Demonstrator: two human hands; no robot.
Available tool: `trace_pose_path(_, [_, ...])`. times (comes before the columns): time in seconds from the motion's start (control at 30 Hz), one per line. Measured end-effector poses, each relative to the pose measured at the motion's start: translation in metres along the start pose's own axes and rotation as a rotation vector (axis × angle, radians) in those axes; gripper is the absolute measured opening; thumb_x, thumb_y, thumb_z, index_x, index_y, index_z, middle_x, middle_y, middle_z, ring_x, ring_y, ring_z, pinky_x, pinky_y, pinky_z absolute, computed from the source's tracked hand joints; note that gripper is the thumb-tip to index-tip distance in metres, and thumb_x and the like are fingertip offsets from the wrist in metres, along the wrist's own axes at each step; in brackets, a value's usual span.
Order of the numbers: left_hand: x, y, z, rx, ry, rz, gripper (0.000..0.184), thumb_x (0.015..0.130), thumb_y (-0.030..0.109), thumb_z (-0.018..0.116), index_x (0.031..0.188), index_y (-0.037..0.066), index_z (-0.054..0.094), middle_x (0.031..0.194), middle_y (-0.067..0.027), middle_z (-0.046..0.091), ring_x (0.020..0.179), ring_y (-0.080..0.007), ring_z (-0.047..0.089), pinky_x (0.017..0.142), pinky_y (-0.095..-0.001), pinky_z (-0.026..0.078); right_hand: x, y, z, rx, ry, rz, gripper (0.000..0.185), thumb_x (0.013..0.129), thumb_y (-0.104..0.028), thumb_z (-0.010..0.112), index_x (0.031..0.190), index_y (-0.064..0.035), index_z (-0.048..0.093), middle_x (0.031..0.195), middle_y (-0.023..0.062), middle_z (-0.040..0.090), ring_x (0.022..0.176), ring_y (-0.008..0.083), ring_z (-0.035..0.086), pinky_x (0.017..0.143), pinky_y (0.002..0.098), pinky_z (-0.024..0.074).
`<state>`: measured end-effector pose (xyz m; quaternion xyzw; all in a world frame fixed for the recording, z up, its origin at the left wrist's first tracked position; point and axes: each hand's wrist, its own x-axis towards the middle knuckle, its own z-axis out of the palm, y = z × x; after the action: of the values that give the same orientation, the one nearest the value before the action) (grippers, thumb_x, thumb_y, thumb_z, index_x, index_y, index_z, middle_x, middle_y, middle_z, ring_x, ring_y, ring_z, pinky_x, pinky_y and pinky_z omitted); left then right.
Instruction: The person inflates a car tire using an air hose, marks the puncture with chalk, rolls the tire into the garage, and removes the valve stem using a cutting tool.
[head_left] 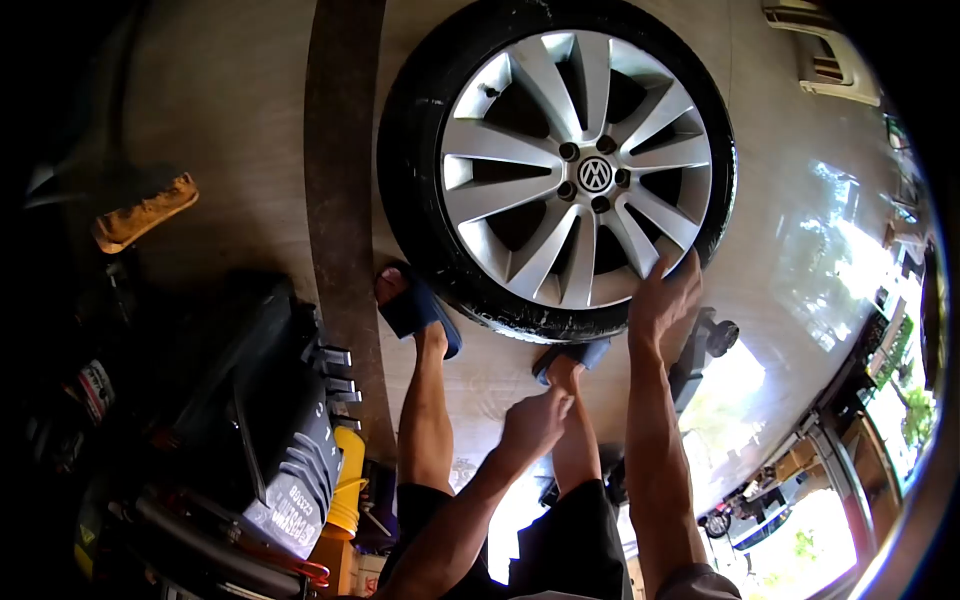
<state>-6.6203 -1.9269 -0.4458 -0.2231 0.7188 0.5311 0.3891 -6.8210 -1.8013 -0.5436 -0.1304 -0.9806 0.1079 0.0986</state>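
Note:
A car wheel (585, 270) with silver spokes, a VW centre cap and a black tyre fills the upper middle of the view. Scuffs mark the tyre's sidewall and lower edge. My right hand (665, 298) is at the tyre's lower right, fingers stretched out and slightly apart over the tyre and rim edge; firm contact cannot be made out. My left hand (535, 425) is closed in front of my shin, apart from the wheel. What it holds, if anything, is hidden.
My feet in dark slides (410, 305) stand just below the wheel. A dark strip (340, 200) crosses the floor at left. Also left are a push broom head (147, 212), a grey-black case (290, 480) and a yellow bucket (347, 485). A beige plastic chair (835, 60) stands upper right.

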Motion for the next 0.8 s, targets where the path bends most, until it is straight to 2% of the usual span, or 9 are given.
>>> trace_pose_path(0.03, [0.006, 0.007, 0.006, -0.038, -0.043, 0.064, 0.022, 0.098, 0.027, 0.055, 0.099, 0.006, 0.062, 0.084, -0.0179, 0.07, 0.078, -0.0381, 0.068, 0.069, -0.0486, 0.053, 0.011, -0.03, -0.002, 0.164, -0.103, -0.182, 0.034, 0.094, -0.02, 0.063, 0.122, -0.0013, 0.063, 0.105, 0.016, 0.069, 0.11, 0.0323, 0.063, 0.097, 0.0417, 0.048])
trace_pose_path(0.07, [0.008, 0.013, 0.01, -0.077, -0.084, 0.126, 0.025, 0.098, 0.03, 0.055, 0.099, 0.006, 0.062, 0.083, -0.0186, 0.07, 0.078, -0.0391, 0.068, 0.069, -0.0506, 0.052, 0.019, -0.082, -0.003, 0.422, -0.334, 0.003, 0.024, 0.093, -0.01, 0.062, 0.116, -0.002, 0.067, 0.1, 0.0138, 0.071, 0.095, 0.0269, 0.069, 0.084, 0.0353, 0.0539])
trace_pose_path(0.1, [0.008, 0.015, 0.009, -0.155, -0.148, 0.168, 0.026, 0.099, 0.03, 0.053, 0.099, 0.006, 0.062, 0.083, -0.0199, 0.069, 0.077, -0.0402, 0.067, 0.07, -0.0521, 0.052, 0.024, -0.11, 0.014, 0.492, -0.528, -0.073, 0.022, 0.095, -0.015, 0.063, 0.114, -0.0045, 0.068, 0.102, 0.0156, 0.072, 0.087, 0.024, 0.072, 0.075, 0.0338, 0.0564])
trace_pose_path(0.17, [0.011, 0.01, 0.0, -0.116, -0.18, 0.167, 0.027, 0.1, 0.031, 0.052, 0.1, 0.006, 0.063, 0.084, -0.0201, 0.069, 0.078, -0.0403, 0.068, 0.07, -0.0518, 0.053, 0.032, -0.185, 0.038, 0.335, -0.518, -0.42, 0.032, 0.098, -0.035, 0.057, 0.104, -0.0061, 0.069, 0.099, 0.0177, 0.071, 0.089, 0.0357, 0.071, 0.074, 0.0438, 0.0565])
trace_pose_path(0.23, [0.011, 0.006, -0.02, -0.044, -0.195, 0.123, 0.025, 0.099, 0.028, 0.053, 0.101, 0.005, 0.063, 0.085, -0.0207, 0.069, 0.079, -0.0408, 0.068, 0.071, -0.0505, 0.053, 0.035, -0.238, 0.068, 0.11, -0.6, -0.442, 0.058, 0.101, -0.056, 0.039, 0.092, -0.0065, 0.068, 0.095, 0.0181, 0.072, 0.089, 0.0397, 0.069, 0.079, 0.0494, 0.054])
trace_pose_path(0.27, [0.016, 0.006, -0.032, -0.045, -0.197, 0.124, 0.025, 0.099, 0.028, 0.053, 0.101, 0.005, 0.063, 0.085, -0.0207, 0.069, 0.079, -0.0408, 0.068, 0.071, -0.0505, 0.053, 0.036, -0.254, 0.082, 0.045, -0.573, -0.436, 0.059, 0.101, -0.057, 0.035, 0.095, -0.0081, 0.069, 0.098, 0.0191, 0.071, 0.092, 0.0415, 0.068, 0.08, 0.0513, 0.0532])
trace_pose_path(0.37, [0.022, 0.0, -0.049, -0.23, -0.011, 0.12, 0.019, 0.098, 0.021, 0.056, 0.103, 0.004, 0.063, 0.085, -0.0226, 0.068, 0.081, -0.0416, 0.067, 0.07, -0.0483, 0.054, 0.038, -0.27, 0.104, -0.032, -0.57, -0.39, 0.059, 0.102, -0.053, 0.033, 0.099, -0.008, 0.071, 0.102, 0.0213, 0.071, 0.095, 0.0426, 0.067, 0.085, 0.0519, 0.0524])
trace_pose_path(0.67, [0.029, 0.003, -0.073, -0.34, 0.005, 0.075, 0.018, 0.096, 0.02, 0.056, 0.101, 0.004, 0.063, 0.094, -0.0202, 0.068, 0.086, -0.0401, 0.067, 0.072, -0.0482, 0.054, 0.027, -0.273, 0.104, -0.028, -0.486, -0.303, 0.051, 0.099, -0.047, 0.044, 0.087, -0.0048, 0.07, 0.092, 0.0236, 0.071, 0.086, 0.0441, 0.068, 0.08, 0.0536, 0.0527])
trace_pose_path(0.8, [0.032, 0.002, -0.073, -0.356, 0.021, 0.082, 0.018, 0.096, 0.019, 0.057, 0.1, 0.004, 0.063, 0.092, -0.0218, 0.066, 0.085, -0.0414, 0.066, 0.073, -0.0484, 0.054, 0.019, -0.258, 0.121, 0.105, -0.351, -0.352, 0.04, 0.096, -0.036, 0.049, 0.086, -0.0023, 0.069, 0.09, 0.0226, 0.07, 0.087, 0.0459, 0.066, 0.081, 0.055, 0.0511])
